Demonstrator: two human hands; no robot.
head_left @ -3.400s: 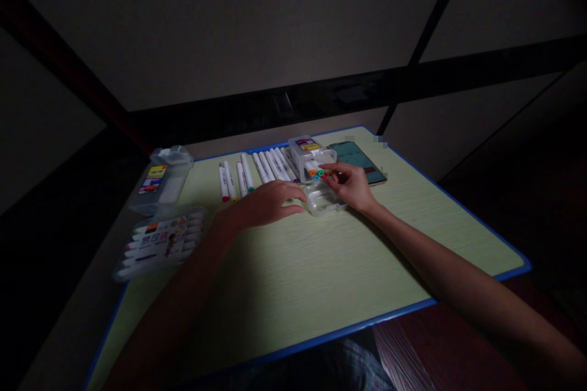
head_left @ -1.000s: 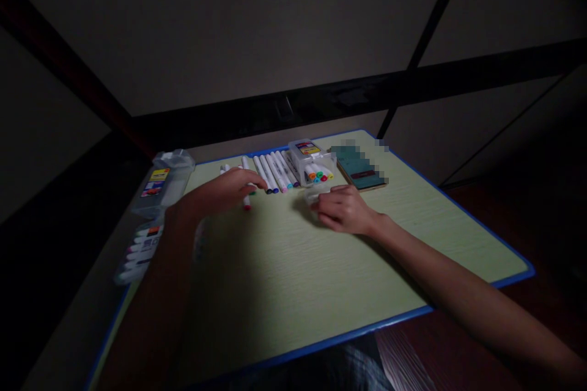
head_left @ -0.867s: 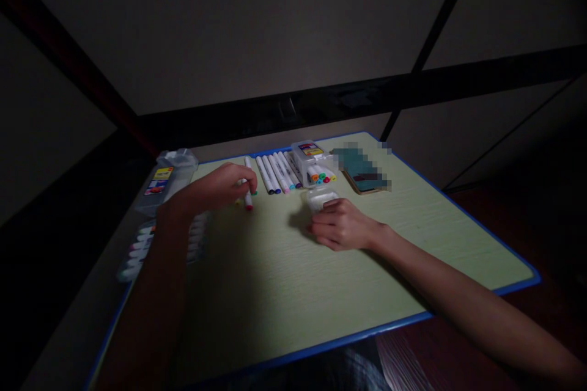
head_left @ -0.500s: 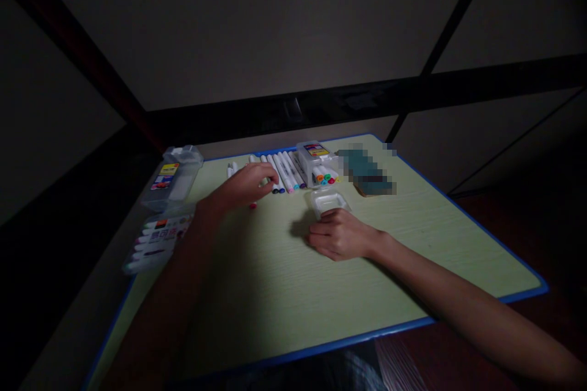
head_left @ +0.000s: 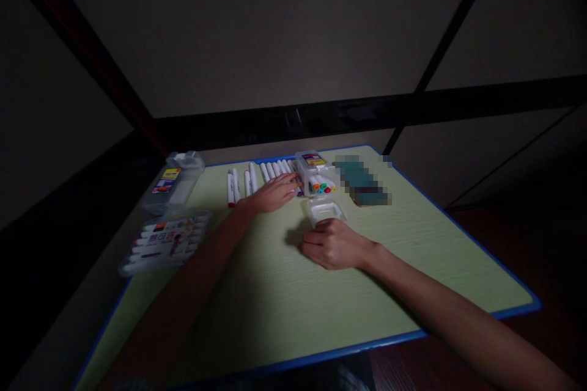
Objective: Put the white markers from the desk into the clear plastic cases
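Note:
My left hand (head_left: pixel 274 193) lies flat with fingers stretched over the near ends of a row of white markers (head_left: pixel 250 178) on a pale green table (head_left: pixel 284 293). Just right of its fingertips lies a clear marker box (head_left: pixel 313 170) on its side, coloured caps showing at its mouth. The box's clear lid (head_left: pixel 324 211) rests upside down in front of it. My right hand (head_left: pixel 334 244) sits on the table right below the lid, fingers curled loosely, nothing visible in them.
At the table's left edge stand a clear empty marker box (head_left: pixel 175 181) and a flat pack of pens (head_left: pixel 164 241). A dark phone-like slab (head_left: pixel 362 180) lies right of the marker box. The room is dim; dark beams cross behind.
My left hand moved right along the marker row, from the left markers to those beside the box. My right hand drew back from the box's mouth to just below the lid.

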